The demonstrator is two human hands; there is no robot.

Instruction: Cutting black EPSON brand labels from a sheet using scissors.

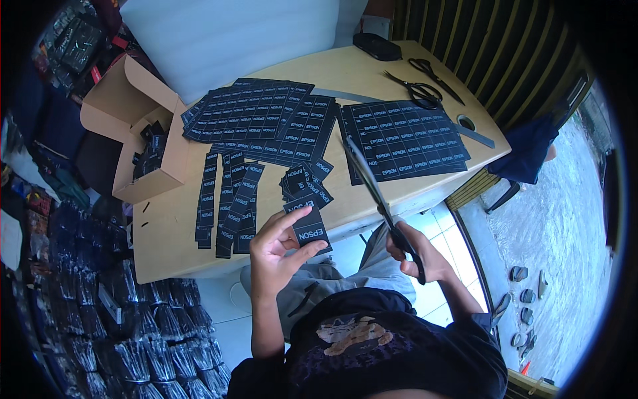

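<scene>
Between the thumb and fingers of my left hand (271,251) is a small black label piece (310,230) with white lettering, held up in front of the table's near edge. My right hand (425,256) grips a pair of scissors (369,178) by its black handles. Its long blades point up and away, to the right of the label piece and apart from it. Just beyond my left hand lies a small pile of cut black labels (302,179). Several long black label strips (238,203) rest to the left of that pile.
Large black label sheets lie in a left stack (242,113) and a right stack (405,139) on the wooden table (173,249). An open cardboard box (149,188) holds black pieces. Farther back are two more scissors (423,93), a black case (377,46), and a tape roll (465,122).
</scene>
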